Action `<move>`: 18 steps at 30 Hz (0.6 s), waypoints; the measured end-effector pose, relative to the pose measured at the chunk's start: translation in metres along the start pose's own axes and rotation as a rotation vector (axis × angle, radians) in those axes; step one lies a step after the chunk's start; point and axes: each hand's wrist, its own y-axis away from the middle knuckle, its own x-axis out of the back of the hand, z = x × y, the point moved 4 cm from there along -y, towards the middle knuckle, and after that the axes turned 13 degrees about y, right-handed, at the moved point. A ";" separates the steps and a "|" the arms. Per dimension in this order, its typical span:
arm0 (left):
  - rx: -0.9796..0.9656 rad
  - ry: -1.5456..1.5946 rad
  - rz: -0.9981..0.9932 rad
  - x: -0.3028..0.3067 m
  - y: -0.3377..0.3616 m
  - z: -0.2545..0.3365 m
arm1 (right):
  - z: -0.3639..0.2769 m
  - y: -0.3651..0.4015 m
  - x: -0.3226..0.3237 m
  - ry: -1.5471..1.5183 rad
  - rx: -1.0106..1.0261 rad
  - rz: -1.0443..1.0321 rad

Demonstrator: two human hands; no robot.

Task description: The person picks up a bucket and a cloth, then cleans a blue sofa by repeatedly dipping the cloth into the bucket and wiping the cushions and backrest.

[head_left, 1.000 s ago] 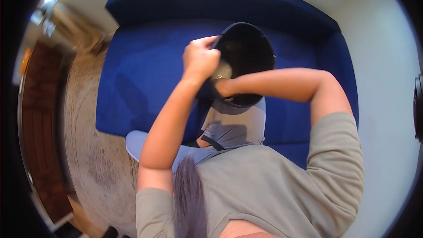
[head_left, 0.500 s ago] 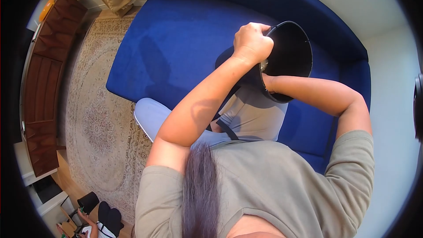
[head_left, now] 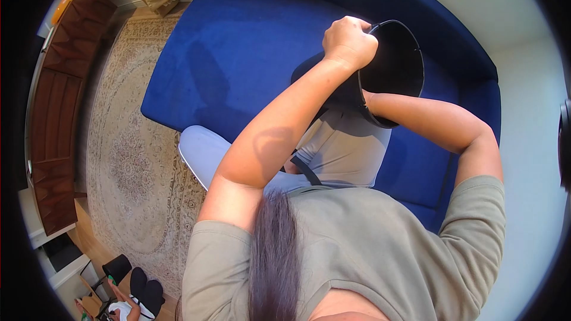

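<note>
A black, wide-mouthed cylinder (head_left: 395,59), shaped like a lampshade or bin, is tilted over my lap with its opening toward the right. My left hand (head_left: 351,41) is closed around its upper rim, knuckles up. My right hand (head_left: 368,100) reaches in through the opening, and the fingers are hidden inside, so what they touch cannot be seen. The cylinder's side rests close above my light grey trousers (head_left: 351,148).
I sit on a blue sofa (head_left: 238,41) whose back curves along the far side. A patterned rug (head_left: 131,160) lies to the left, beside a brown wooden cabinet (head_left: 56,119). At the lower left another person's arm (head_left: 128,300) shows near a black object (head_left: 117,267).
My left hand and the cylinder's rim have shifted slightly up and right. My right hand is a little higher, still inside. The other person's arm at the lower left has moved.
</note>
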 end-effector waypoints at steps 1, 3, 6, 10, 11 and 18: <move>0.001 -0.002 0.003 0.000 0.000 0.000 | 0.001 -0.002 0.000 0.000 0.002 -0.003; 0.014 -0.007 -0.004 0.000 0.000 0.001 | -0.001 -0.004 0.001 0.048 0.034 0.015; 0.028 -0.003 -0.008 -0.001 0.000 0.000 | -0.002 -0.002 0.000 0.027 -0.042 0.030; 0.023 0.002 -0.024 -0.001 -0.001 -0.002 | -0.006 -0.001 -0.001 0.139 0.040 0.039; 0.012 -0.005 -0.021 -0.002 -0.002 -0.002 | -0.013 0.002 -0.001 0.118 0.055 0.069; -0.107 -0.008 -0.064 0.003 -0.016 -0.018 | -0.035 0.021 0.046 -0.241 -0.459 0.185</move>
